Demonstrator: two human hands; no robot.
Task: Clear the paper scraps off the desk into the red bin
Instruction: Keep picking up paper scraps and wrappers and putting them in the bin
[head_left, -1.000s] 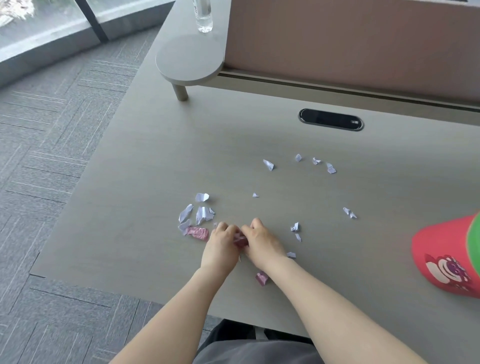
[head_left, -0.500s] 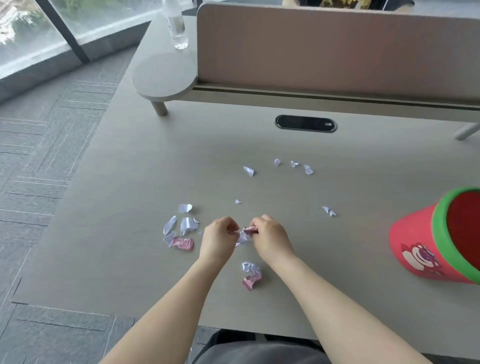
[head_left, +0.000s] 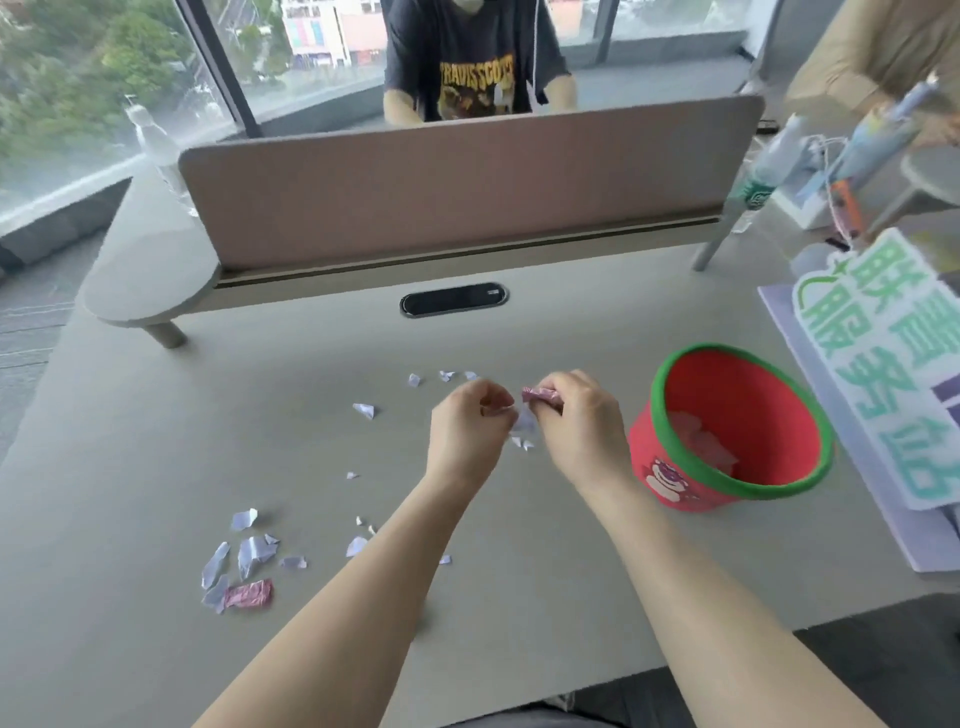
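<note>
Brown divider panel (head_left: 467, 192) across upper frame; water bottle (head_left: 161, 156) upper left; green-lettered sign (head_left: 883, 364) right; seated person (head_left: 478, 62) top centre.

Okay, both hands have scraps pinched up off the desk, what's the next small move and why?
Probably carry both hands to the right and let go over the red bin. The right hand pinches a pink scrap and the left hand pinches white paper, both above the desk; the bin sits open beside the right hand, with scraps already inside.
</note>
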